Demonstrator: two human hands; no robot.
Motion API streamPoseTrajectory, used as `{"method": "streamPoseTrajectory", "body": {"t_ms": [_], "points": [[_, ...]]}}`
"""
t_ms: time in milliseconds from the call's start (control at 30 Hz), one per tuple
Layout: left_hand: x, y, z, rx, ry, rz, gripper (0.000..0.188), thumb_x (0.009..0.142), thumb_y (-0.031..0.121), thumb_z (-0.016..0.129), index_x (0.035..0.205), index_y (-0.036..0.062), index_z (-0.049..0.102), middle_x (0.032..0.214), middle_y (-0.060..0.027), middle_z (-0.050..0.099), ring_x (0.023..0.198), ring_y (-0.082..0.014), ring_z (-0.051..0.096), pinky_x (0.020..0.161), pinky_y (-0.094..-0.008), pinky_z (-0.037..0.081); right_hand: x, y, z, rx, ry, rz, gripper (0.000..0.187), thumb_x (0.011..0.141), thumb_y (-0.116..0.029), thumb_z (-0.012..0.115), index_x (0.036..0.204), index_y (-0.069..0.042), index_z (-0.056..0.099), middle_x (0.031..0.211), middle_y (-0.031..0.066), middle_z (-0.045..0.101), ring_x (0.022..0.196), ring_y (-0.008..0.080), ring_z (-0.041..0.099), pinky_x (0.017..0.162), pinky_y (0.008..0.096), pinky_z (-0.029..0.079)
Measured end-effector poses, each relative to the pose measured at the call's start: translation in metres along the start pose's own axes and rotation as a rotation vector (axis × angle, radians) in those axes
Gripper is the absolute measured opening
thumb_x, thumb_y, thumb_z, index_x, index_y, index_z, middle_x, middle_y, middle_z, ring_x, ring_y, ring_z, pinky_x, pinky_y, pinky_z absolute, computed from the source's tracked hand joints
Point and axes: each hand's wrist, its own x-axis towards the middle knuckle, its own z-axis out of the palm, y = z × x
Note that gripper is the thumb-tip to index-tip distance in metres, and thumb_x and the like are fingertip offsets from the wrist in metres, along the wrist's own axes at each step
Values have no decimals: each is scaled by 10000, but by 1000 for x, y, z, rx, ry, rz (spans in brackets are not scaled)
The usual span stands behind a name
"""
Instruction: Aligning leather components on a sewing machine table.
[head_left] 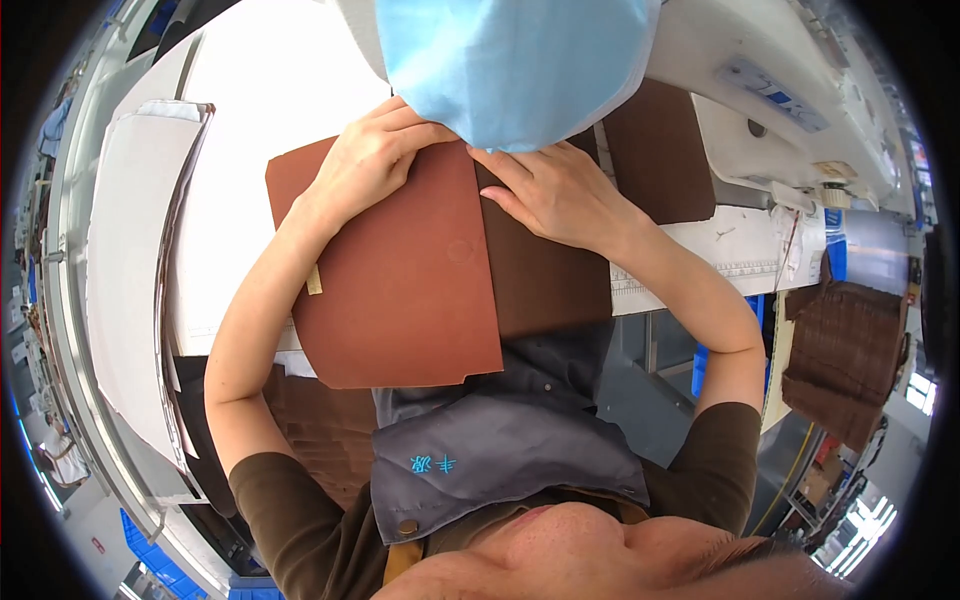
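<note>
A reddish-brown leather-like panel (400,270) overlaps the left side of a dark brown panel (545,280), their shared edge running between my hands. My left hand (375,155) is closed at the far part of the reddish-brown panel, its fingers bent toward that edge. On the dark brown panel lies my right hand (560,190), fingers stretched out and thumb apart, the index tip close to the same edge. A light blue cap (515,70) covers the far ends of the panels and some fingertips.
Beyond my right hand stands a white sewing machine (780,90), with another dark brown piece (660,150) beside it. A ruler strip (740,270) runs along the white table (250,80). Stacked pale sheets (140,250) stand at left. Brown material (845,360) hangs at right.
</note>
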Motion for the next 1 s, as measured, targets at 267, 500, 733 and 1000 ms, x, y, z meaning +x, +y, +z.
{"method": "streamPoseTrajectory", "body": {"t_ms": [267,500,733,1000], "points": [[0,-4,1,19,-38,-36,358,675,-136,588,916,90,725,905,-40,657,907,-225,613,726,-326,550,0,2,0,11,2,-3,398,811,-219,697,1138,-28,577,1085,70,586,1010,228,570,908,347,490],[1,-6,1,26,-44,-18,360,663,-139,587,907,86,727,899,-52,655,902,-238,610,724,-336,544,2,2,1,-8,9,-17,392,806,-217,702,1124,-21,584,1062,71,583,997,230,569,901,341,493],[-1,-7,3,4,-24,10,369,651,-144,577,900,84,727,891,-47,658,904,-235,610,725,-334,544,1,1,4,-31,8,-6,368,806,-218,703,1098,-24,593,1008,61,595,933,225,576,843,338,501],[6,-16,6,-12,-4,80,371,655,-139,559,905,82,722,964,-36,667,957,-240,612,768,-334,542,8,5,0,-171,32,-50,338,804,-207,671,1084,-33,593,956,48,596,889,195,578,815,305,471]]}}
